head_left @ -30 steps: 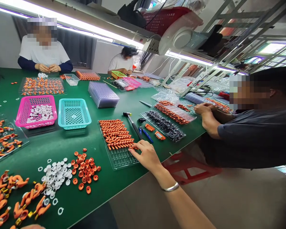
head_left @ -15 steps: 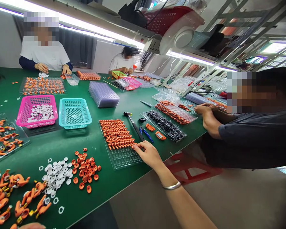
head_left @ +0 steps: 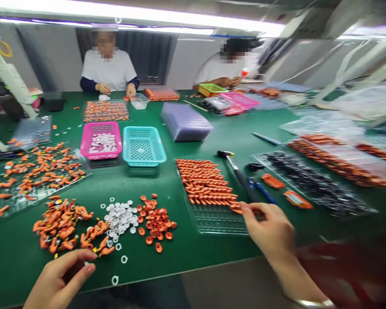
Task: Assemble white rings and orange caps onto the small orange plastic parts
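My right hand point(head_left: 272, 231) pinches an orange plastic piece point(head_left: 235, 208) at the end of the lowest filled row in a clear ribbed tray point(head_left: 220, 221). Rows of similar orange pieces point(head_left: 205, 182) fill the tray's far part. My left hand point(head_left: 62, 274) hovers at the near table edge, thumb and forefinger apart, with no held item that I can make out. Just beyond it lies a heap of orange clamp-like parts point(head_left: 62, 223) with yellow bits. Beside that are piles of white discs point(head_left: 122, 219) and orange cup-shaped caps point(head_left: 157, 221).
A pink basket point(head_left: 85, 150) holding white pieces stands beside a turquoise basket point(head_left: 162, 155). Behind is a stack of clear trays point(head_left: 186, 122). A hammer point(head_left: 241, 174) and a tray of black parts point(head_left: 311, 182) lie to the right. Two people sit across the table.
The view has swung left, so the table appears shifted right. My left hand has come into view by the clamp-like parts. My right hand stays at the ribbed tray's edge.
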The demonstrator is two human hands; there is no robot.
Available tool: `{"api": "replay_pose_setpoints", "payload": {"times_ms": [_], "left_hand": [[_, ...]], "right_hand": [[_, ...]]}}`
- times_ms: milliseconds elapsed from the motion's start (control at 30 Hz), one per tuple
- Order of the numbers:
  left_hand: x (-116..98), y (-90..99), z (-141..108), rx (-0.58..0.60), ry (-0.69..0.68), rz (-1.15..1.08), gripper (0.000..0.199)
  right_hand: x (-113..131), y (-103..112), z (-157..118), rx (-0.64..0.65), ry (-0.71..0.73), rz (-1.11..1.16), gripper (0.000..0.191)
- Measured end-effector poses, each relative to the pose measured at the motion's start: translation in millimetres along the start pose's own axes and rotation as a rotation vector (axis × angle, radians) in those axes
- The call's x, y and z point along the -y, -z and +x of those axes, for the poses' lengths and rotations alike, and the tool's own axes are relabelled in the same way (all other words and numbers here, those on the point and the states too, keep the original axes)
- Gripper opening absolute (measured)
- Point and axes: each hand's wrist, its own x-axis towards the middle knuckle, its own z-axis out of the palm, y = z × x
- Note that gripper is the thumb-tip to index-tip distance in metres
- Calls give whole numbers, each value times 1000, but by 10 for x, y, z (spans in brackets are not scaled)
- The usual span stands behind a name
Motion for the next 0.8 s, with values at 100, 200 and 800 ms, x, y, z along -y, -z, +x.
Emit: {"api": "replay_pose_setpoints", "payload": {"times_ms": [100, 200, 800], "left_hand": [[-77, 55, 19, 25, 44, 128, 19], [-68, 32, 9, 34, 39, 189, 16], [429, -85, 153, -207, -149, 575, 91]], "right_hand": [[554, -32, -261, 36, 124, 188, 35], [1339, -125, -616, 360, 367, 533, 8], [2179, -495, -998, 610, 431, 879, 36]]}}
